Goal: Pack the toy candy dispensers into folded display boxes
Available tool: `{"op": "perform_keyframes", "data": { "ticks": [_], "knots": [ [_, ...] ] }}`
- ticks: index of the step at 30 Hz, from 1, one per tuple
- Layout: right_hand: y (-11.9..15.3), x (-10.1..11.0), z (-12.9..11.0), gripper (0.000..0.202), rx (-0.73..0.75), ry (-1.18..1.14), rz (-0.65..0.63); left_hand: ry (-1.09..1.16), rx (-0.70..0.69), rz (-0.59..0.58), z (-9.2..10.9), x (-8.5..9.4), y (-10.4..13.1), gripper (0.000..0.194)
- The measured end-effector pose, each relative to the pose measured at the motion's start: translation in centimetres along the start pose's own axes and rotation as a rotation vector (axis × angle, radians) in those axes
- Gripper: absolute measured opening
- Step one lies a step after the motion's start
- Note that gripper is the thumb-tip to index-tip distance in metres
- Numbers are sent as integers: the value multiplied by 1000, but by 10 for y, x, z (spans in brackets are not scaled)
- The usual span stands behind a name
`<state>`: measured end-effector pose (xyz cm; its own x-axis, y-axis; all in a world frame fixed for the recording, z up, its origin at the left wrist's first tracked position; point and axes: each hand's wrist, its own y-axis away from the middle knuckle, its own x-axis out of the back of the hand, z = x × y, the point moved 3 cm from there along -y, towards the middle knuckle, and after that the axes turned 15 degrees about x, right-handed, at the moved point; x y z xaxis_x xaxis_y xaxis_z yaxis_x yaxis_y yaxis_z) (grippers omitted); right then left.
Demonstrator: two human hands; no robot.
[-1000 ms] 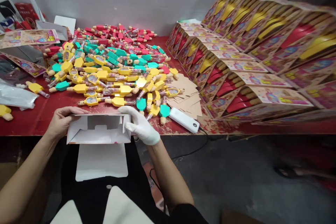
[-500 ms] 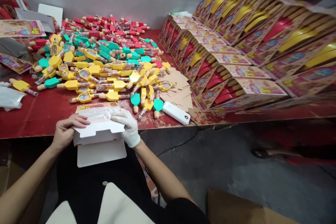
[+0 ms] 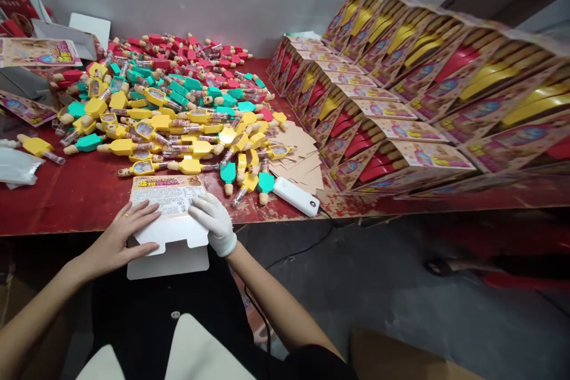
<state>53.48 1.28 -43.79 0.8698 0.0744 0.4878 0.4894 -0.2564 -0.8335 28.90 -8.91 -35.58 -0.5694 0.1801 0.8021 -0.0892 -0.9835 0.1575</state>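
A printed cardboard box point(image 3: 171, 195) lies at the table's front edge, its plain white flaps toward my body and one flap hanging past the edge. My left hand point(image 3: 127, 231), bare with a ring, rests on the left of the box with its fingers spread. On the box's right side lies my right hand point(image 3: 214, 219) in a white glove, fingers stretched out over the panel. Just beyond the box are yellow toy-like pieces point(image 3: 191, 166) with clear tubes and tan round ends. A heap of green pieces point(image 3: 180, 92) and red pieces point(image 3: 178, 50) spreads farther back.
Rows of filled display boxes point(image 3: 423, 148) stand at the right. Tan card sheets point(image 3: 307, 166) lie beside a white power bank point(image 3: 296, 196) with a black cable. Open boxes point(image 3: 40, 50) and a plastic bag point(image 3: 20, 166) are at the left. A person's foot point(image 3: 439, 266) shows on the floor.
The box has gone from tilted up to lying flatter on the table edge. My left hand has moved from gripping its side to lying spread on it; my right hand now rests flatter.
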Motion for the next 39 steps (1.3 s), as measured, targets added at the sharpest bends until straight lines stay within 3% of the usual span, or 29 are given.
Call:
{"op": "perform_keyframes", "data": {
  "ticks": [4, 8, 14, 17, 21, 24, 26, 29, 30, 31, 33, 34, 36, 39],
  "knots": [
    [0, -2, -1, 39, -24, 20, -66, -120, -111, 213, -9, -18, 0, 58],
    [-12, 7, -7, 44, 62, 64, -187, -202, -225, 436, -12, -23, -3, 40],
    [-35, 33, -17, 53, 38, -78, -430, -243, -280, 535, -8, -24, -3, 35],
    [-34, 24, -17, 53, -21, 29, -411, -229, -261, 570, -7, -28, -5, 29],
    [-21, -3, -12, 32, -156, 248, -285, -174, -252, 662, -15, -38, -14, 20],
    [-14, -7, -10, 29, -127, 281, -226, -79, -196, 685, -26, -47, -17, 19],
    [-10, 1, -9, 42, -91, 209, -220, 0, -70, 683, -34, -52, -14, 32],
    [0, 18, 0, 74, -204, 51, -140, 246, 145, 693, -43, -64, -3, 98],
    [4, 21, 3, 80, -274, -4, -95, 373, 207, 668, -44, -70, 0, 109],
    [7, 22, 3, 80, -341, -65, -53, 485, 267, 627, -45, -76, 2, 109],
    [7, 23, -7, 67, -438, -183, 11, 615, 350, 560, -38, -80, 9, 92],
    [4, 25, -16, 58, -466, -230, 42, 619, 364, 552, -30, -77, 15, 83],
    [-9, 31, -39, 44, -479, -275, 131, 546, 333, 632, -6, -53, 33, 74],
    [-39, 41, -66, 45, -396, -353, 188, 369, 316, 788, 38, 12, 70, 75]
  ]
}}
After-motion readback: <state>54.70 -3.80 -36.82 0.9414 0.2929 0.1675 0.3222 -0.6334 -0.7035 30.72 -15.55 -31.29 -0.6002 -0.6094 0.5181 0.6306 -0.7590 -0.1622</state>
